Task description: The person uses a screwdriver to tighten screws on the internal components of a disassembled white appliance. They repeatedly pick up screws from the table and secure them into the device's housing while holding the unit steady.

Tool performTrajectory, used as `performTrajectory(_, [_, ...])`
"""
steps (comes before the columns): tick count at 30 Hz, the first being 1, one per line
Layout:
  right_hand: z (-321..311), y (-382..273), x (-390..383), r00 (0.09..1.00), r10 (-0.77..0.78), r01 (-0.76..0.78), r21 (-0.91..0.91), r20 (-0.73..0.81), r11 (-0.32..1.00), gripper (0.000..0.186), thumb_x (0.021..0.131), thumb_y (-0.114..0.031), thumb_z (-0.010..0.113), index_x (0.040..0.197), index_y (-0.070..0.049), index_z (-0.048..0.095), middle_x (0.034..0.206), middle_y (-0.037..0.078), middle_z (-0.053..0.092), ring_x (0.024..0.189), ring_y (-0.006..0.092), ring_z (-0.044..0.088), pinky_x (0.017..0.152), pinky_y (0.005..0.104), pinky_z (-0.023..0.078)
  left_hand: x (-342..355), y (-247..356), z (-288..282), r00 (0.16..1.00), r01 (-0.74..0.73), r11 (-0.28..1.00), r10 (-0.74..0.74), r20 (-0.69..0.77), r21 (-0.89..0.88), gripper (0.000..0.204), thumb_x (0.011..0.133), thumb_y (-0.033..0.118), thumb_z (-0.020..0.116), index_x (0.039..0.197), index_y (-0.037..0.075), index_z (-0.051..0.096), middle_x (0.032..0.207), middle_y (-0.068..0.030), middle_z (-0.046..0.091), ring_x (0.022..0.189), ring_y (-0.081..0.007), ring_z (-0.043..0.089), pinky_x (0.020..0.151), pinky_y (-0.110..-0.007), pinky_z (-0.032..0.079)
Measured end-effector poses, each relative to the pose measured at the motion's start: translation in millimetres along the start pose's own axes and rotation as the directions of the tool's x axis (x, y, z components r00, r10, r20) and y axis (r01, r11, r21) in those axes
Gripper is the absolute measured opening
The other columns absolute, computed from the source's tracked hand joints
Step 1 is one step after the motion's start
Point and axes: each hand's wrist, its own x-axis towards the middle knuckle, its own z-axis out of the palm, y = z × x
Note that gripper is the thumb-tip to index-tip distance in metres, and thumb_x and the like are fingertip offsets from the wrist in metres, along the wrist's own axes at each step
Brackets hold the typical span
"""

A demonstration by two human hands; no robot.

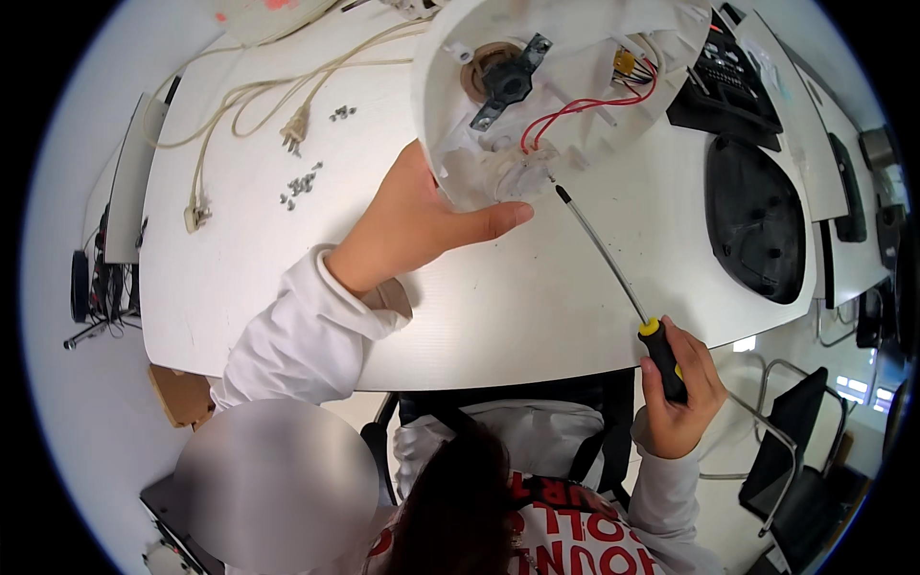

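Interior of a white plastic housing [585, 67], at the far middle of the scene above the tabletop [479, 316], its open side facing the person. The left hand [422, 216] holds the housing at its near left edge: the thumb stretches rightward beneath a translucent fitting [517, 172], while the remaining fingers are hidden behind the wall, so their exact spread cannot be told. The right hand [685, 383], near and to the right, has its fingers closed around the black and yellow handle of a screwdriver [652, 329]. The shaft points far and left, its tip just beside the fitting; whether they touch cannot be told. Inside the housing, a dark bracket [508, 84] lies at left, a yellow component [625, 62] at right, and red wires [599, 101] curve toward the fitting. Left of the housing are a larger group of screws [302, 185], a smaller cluster [342, 113] and two corded plugs [294, 131]. Right of it lie a black shell [757, 220] and, farther off, a black tool case [728, 86].
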Motion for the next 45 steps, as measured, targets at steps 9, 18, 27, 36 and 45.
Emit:
performTrajectory(9, [1.1, 11.7, -7.0, 1.000, 0.003, -0.004, -0.019, -0.027, 1.000, 0.041, 0.070, 0.002, 0.070, 0.110, 0.002, 0.064, 0.087, 0.018, 0.067, 0.073, 0.0256, 0.066, 0.068, 0.0285, 0.052, 9.0, -14.1, 22.6, 0.982, -0.078, 0.993, 0.092, -0.168, 0.087, 0.035, 0.074, 0.010, 0.074, 0.103, 0.000, 0.059, 0.084, -0.0028, 0.063, 0.072, -0.0093, 0.055, 0.064, -0.025, 0.046])
performTrajectory(18, [4.5, 9.8, -5.0, 0.999, -0.009, 0.008, -0.013, -0.036, 1.000, 0.044, 0.068, 0.002, 0.071, 0.112, 0.002, 0.063, 0.087, 0.017, 0.067, 0.071, 0.0241, 0.066, 0.067, 0.0279, 0.051, 9.6, -14.3, 26.3, 0.965, -0.121, 0.988, 0.141, -0.222, 0.100, 0.032, 0.071, 0.007, 0.074, 0.099, -0.001, 0.060, 0.080, -0.0025, 0.064, 0.068, -0.0093, 0.056, 0.062, -0.025, 0.047])
performTrajectory(27, [6.6, 11.3, -6.2, 0.999, -0.016, 0.015, -0.003, -0.041, 1.000, 0.044, 0.069, 0.000, 0.072, 0.112, 0.001, 0.064, 0.088, 0.016, 0.067, 0.071, 0.0230, 0.066, 0.066, 0.0271, 0.051, 8.9, -13.9, 27.6, 0.956, -0.126, 0.981, 0.160, -0.247, 0.147, 0.029, 0.069, 0.007, 0.074, 0.095, -0.001, 0.062, 0.079, -0.0029, 0.064, 0.067, -0.0090, 0.056, 0.061, -0.024, 0.047])
performTrajectory(36, [7.1, 10.3, -6.5, 1.000, -0.003, 0.004, 0.007, -0.031, 1.000, 0.044, 0.069, 0.001, 0.072, 0.113, 0.001, 0.063, 0.087, 0.016, 0.067, 0.071, 0.0227, 0.065, 0.066, 0.0269, 0.051, 9.2, -11.0, 28.8, 0.964, -0.064, 0.990, 0.093, -0.250, 0.125, 0.027, 0.069, 0.008, 0.074, 0.093, -0.001, 0.063, 0.075, -0.0026, 0.064, 0.062, -0.0082, 0.055, 0.056, -0.023, 0.046])
performTrajectory(45, [0.9, -8.5, -2.5, 1.000, 0.019, -0.019, -0.073, 0.005, 0.997, 0.041, 0.071, 0.000, 0.071, 0.111, 0.002, 0.063, 0.091, 0.015, 0.061, 0.070, 0.0224, 0.062, 0.063, 0.0275, 0.050, 6.9, -14.7, 27.1, 0.955, -0.107, 0.988, 0.134, -0.266, 0.112, 0.028, 0.069, 0.007, 0.074, 0.093, -0.002, 0.063, 0.076, -0.0030, 0.063, 0.063, -0.0084, 0.056, 0.057, -0.024, 0.046])
